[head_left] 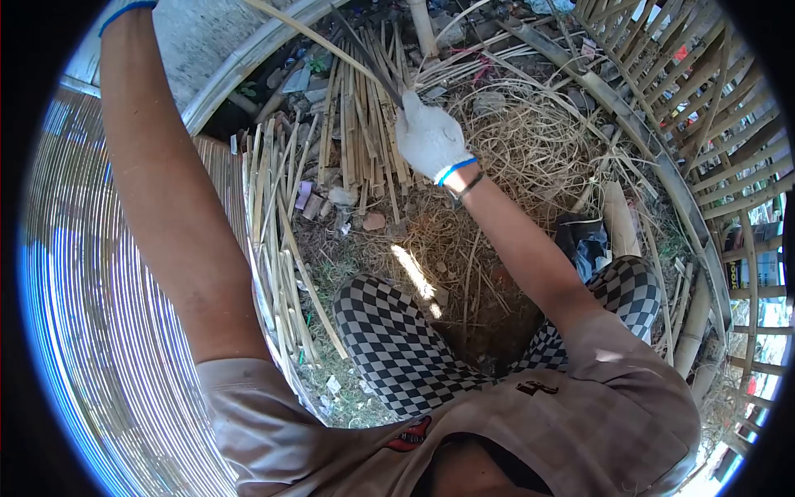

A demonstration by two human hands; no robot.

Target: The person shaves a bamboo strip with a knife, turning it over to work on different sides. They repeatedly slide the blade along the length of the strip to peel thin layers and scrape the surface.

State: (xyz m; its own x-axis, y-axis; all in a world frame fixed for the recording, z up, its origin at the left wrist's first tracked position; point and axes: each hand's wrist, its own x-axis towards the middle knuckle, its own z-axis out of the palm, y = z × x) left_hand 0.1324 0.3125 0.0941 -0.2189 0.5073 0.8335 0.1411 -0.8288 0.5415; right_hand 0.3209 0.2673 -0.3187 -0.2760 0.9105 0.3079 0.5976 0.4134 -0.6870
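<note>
My right hand (431,137), in a white knitted glove with a blue cuff, is closed at the near end of a knife (364,54). Its long dark blade points up and left, away from me; the handle is hidden in the glove. A pale bamboo strip (310,33) crosses close to the blade from the top edge. Below the blade lies a pile of split bamboo strips (360,124). My left arm stretches to the top left corner, where only the blue glove cuff (128,12) shows; the hand itself is outside the view.
Curly bamboo shavings (530,141) heap up on the right of my glove. More bamboo strips (281,240) lie left of my knees. A slatted bamboo fence (729,132) curves along the right, and a ribbed panel (108,273) stands on the left. A dark plastic bag (588,248) lies near my right knee.
</note>
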